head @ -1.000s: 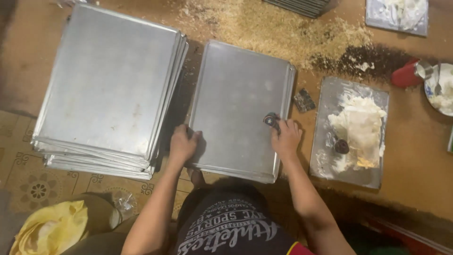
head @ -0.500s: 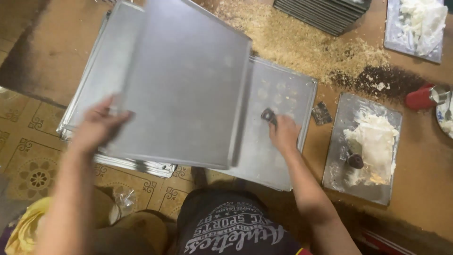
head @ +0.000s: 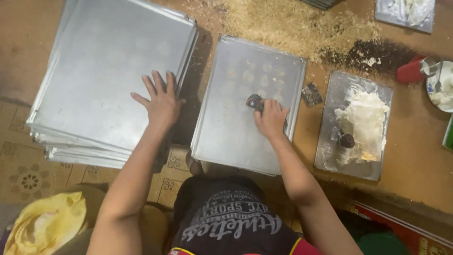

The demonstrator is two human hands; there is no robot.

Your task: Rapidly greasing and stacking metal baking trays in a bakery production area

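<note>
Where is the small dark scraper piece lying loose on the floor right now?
In the head view, the small dark scraper piece lies right of centre, in the gap between the single baking tray and the tray of white paste, just beyond the right hand.

No screens or signs are showing. A small dark square packet (head: 312, 94) is lying just right of the middle tray (head: 226, 141); a red-and-green box (head: 406, 236) is sitting below-right of it.
</note>
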